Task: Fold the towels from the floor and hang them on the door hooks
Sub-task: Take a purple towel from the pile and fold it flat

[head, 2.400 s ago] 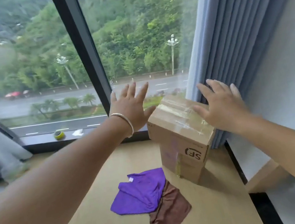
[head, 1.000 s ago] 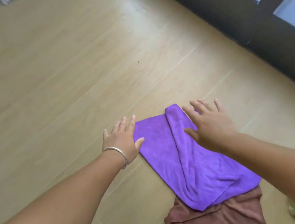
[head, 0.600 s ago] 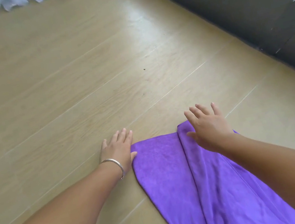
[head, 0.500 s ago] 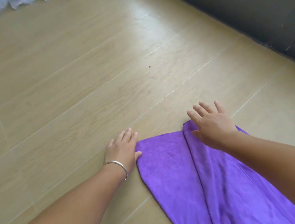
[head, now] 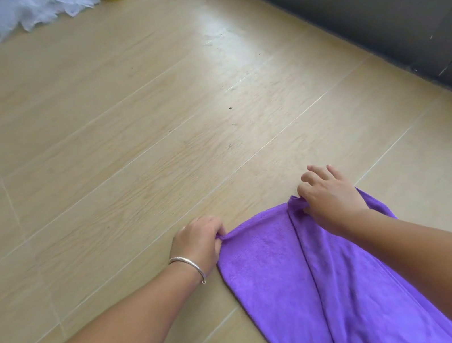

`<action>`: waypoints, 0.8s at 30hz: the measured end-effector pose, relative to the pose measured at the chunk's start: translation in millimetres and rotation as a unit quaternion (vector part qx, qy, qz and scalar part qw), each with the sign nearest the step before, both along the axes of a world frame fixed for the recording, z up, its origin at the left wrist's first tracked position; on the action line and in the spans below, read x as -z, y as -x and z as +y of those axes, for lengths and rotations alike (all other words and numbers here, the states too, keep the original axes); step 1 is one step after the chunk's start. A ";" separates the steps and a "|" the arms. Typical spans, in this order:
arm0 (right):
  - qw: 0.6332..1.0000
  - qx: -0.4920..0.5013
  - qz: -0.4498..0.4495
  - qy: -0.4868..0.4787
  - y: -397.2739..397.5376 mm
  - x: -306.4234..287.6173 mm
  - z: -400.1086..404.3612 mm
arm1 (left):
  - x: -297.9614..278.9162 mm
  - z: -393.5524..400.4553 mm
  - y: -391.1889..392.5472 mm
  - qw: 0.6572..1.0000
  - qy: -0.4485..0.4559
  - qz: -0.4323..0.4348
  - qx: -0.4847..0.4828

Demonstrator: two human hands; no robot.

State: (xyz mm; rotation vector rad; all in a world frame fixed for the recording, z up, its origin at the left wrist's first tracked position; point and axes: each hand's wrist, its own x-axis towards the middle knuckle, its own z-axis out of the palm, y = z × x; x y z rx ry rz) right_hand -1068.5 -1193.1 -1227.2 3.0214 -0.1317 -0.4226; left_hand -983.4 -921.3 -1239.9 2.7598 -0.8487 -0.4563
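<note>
Soft, fuzzy purple towel (head: 266,257) lies flat on the pale wood-grain floor (head: 122,129), one side flapped over itself in a long crease. The left hand (head: 201,243) (thin silver bracelet (head: 188,266) on that wrist) pinches the far left corner. The right hand (head: 329,199) grips the bunched top of the folded flap, far edge stretched between them.
</note>
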 end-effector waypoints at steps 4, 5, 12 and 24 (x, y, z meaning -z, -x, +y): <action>1.000 0.018 -0.015 0.010 10.2 -20.9 -2.1 | -10.7 3.5 0.3 1.000 -0.019 -0.014 0.002; 0.999 0.027 -0.008 0.021 12.9 -31.3 -1.7 | -18.0 5.7 0.9 1.000 -0.028 -0.011 -0.008; 0.997 0.026 0.031 0.069 32.6 -161.9 11.9 | -138.0 31.5 16.7 0.996 -0.055 0.034 -0.063; 0.994 0.006 0.013 0.108 23.1 -445.0 38.0 | -406.7 89.0 31.1 0.983 -0.039 0.028 -0.180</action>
